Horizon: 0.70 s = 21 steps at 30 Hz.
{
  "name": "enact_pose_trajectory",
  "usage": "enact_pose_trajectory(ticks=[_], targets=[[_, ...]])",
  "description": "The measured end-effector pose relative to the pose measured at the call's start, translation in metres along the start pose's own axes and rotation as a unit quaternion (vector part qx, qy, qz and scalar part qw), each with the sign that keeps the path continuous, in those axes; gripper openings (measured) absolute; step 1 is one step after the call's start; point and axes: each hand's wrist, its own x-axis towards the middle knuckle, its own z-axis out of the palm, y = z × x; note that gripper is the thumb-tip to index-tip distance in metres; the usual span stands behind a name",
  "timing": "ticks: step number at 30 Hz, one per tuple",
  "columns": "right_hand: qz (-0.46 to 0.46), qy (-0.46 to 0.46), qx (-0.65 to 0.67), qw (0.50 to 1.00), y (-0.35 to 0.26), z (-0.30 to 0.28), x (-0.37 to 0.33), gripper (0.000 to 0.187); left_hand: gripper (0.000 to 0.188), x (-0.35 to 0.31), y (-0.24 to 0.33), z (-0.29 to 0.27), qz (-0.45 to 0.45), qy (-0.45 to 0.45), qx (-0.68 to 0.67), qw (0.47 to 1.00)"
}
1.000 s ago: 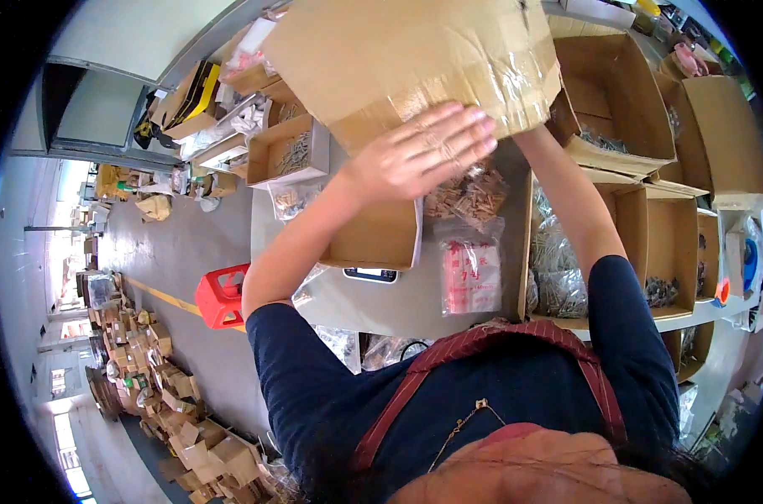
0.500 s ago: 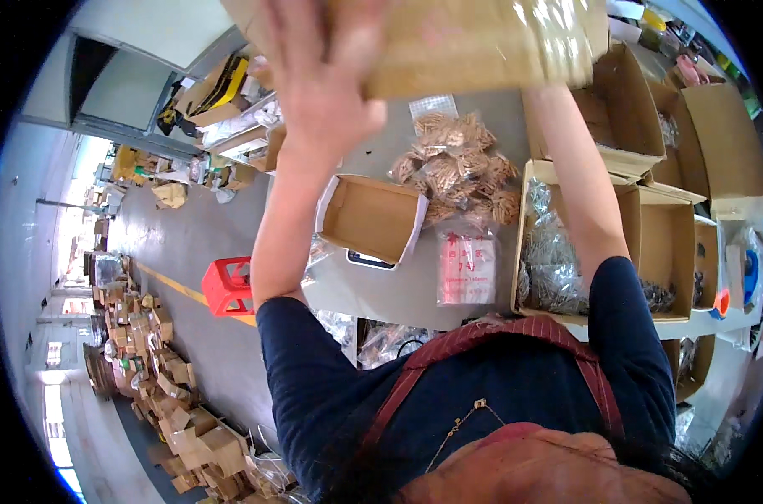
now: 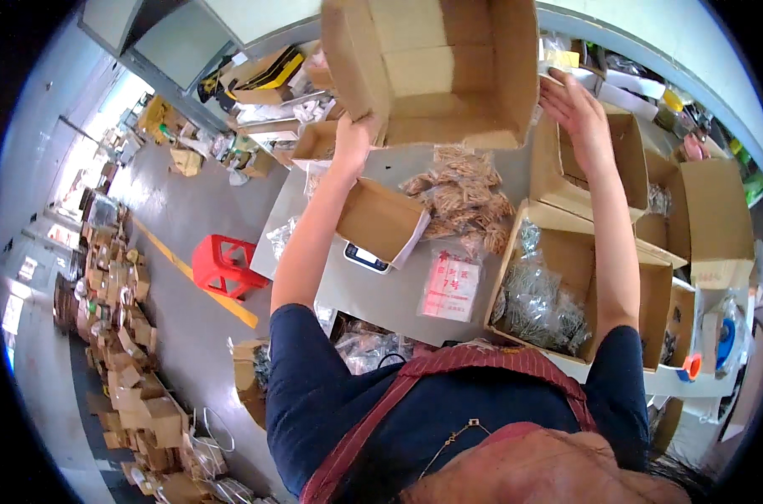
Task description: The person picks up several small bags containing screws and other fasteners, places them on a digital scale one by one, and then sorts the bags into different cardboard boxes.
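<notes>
A large open cardboard box (image 3: 427, 118) is held up above the far side of the table, tilted so that its bare inside faces me. My left hand (image 3: 353, 144) grips its lower left corner, the thumb at the wall. Beside the box's right wall is my right hand (image 3: 581, 118), fingers stretched out and palm toward the box; whether the fingertips touch it I cannot tell. Below the box lie clear bags of thin brown pieces (image 3: 461, 206). A small shallow carton (image 3: 380, 220) rests on a white scale (image 3: 366, 257), near my left forearm.
On the grey table (image 3: 398, 311) lies a clear bag with red print (image 3: 451, 284). Right of it, a carton (image 3: 506, 277) holds bagged metal pieces (image 3: 545, 294). More open cartons (image 3: 625, 155) stand behind. A red stool (image 3: 224, 265) stands on the floor at left.
The box has turned from showing its taped outside to showing its open inside. My left hand has moved from its face to its lower left corner; my right hand has come into sight.
</notes>
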Motion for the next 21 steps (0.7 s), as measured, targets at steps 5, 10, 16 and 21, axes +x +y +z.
enact_pose_trajectory(ticks=[5,10,16,21], targets=[[0.044,0.030,0.014,0.998,-0.024,-0.020,-0.024,0.056,0.039,0.014,0.017,0.001,-0.136,0.016,-0.459,0.878],[0.075,0.070,-0.055,0.993,-0.029,-0.050,-0.037,0.049,0.044,0.124,-0.025,-0.027,-0.115,0.072,-0.493,0.859],[0.072,0.144,-0.169,0.972,-0.024,-0.088,-0.080,0.044,0.028,0.260,-0.036,-0.068,-0.092,0.025,-0.461,0.882],[0.073,0.161,-0.279,0.944,-0.001,-0.126,-0.123,0.049,0.046,0.297,-0.065,-0.033,-0.193,0.056,-0.305,0.931]])
